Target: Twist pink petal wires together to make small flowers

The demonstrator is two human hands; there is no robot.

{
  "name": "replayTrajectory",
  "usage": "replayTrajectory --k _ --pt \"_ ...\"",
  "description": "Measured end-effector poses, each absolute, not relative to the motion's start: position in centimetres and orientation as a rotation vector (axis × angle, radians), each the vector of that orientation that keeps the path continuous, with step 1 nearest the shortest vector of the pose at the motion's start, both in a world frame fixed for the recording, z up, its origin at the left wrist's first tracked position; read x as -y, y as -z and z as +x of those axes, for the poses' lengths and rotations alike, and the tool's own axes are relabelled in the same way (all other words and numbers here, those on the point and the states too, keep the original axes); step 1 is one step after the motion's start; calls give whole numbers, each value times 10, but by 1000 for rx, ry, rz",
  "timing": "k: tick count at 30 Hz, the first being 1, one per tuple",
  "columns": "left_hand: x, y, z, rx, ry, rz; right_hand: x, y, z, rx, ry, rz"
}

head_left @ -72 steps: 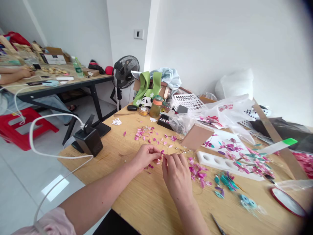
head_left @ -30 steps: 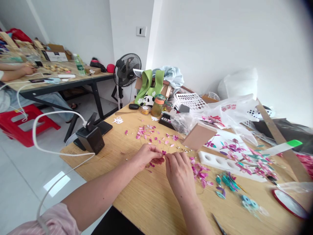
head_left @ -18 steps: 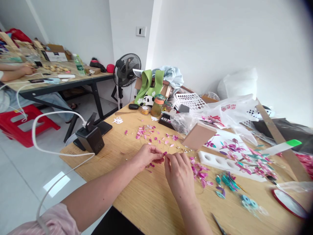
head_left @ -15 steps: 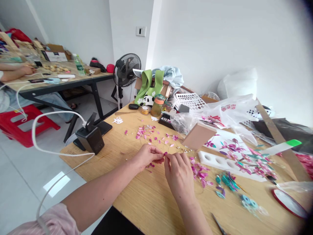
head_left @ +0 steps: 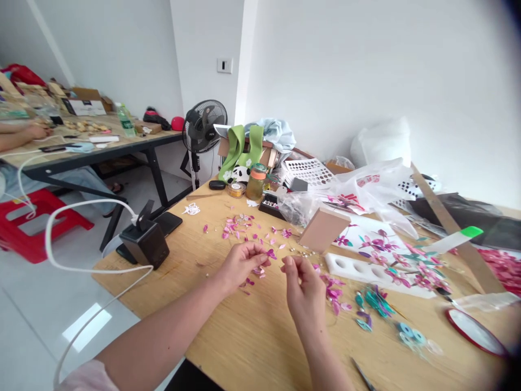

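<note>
Above the wooden table (head_left: pixel 244 342), my left hand (head_left: pixel 244 267) pinches a small magenta petal (head_left: pixel 271 253) between thumb and fingertips. A short gap to its right separates it from my right hand (head_left: pixel 304 288), whose thumb and forefinger are pressed together; whatever they grip is too small to make out. Loose pink petals (head_left: pixel 234 225) are scattered beyond both hands. Beside my right hand lies a bunch of pink-purple flowers (head_left: pixel 334 293). Partly behind my left fingers, more petals (head_left: pixel 248 282) lie on the wood.
On the right are a white holed foam block (head_left: pixel 358 266), teal ribbon-like pieces (head_left: pixel 378 301), scissors (head_left: pixel 361 373) and a red-rimmed mirror (head_left: pixel 474 328). A tan box (head_left: pixel 323 229) stands behind. At left sits a black charger (head_left: pixel 145 244) with a white cable. A co-worker's hand (head_left: pixel 36 130) shows at another table.
My hands have parted from where their fingertips met. The right hand has turned and drawn slightly right; the left still pinches the magenta petal. The whole view has shifted slightly.
</note>
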State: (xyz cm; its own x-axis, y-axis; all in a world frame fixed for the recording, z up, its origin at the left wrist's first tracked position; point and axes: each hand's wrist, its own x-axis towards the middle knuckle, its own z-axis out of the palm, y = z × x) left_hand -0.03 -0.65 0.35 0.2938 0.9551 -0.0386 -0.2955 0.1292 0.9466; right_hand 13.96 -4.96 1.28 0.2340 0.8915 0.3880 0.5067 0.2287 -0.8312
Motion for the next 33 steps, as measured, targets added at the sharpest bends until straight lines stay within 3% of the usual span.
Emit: replayTrajectory --k 4,8,33 --pt "10 -9 -2 -861 -1126 1219 46 -16 140 1071 -1121 -1225" --pt "11 -8 -2 -866 -1115 1359 45 -15 137 884 -1421 -1047" --pt "12 -12 -2 -789 -1024 1279 46 -16 132 778 -1502 -980"
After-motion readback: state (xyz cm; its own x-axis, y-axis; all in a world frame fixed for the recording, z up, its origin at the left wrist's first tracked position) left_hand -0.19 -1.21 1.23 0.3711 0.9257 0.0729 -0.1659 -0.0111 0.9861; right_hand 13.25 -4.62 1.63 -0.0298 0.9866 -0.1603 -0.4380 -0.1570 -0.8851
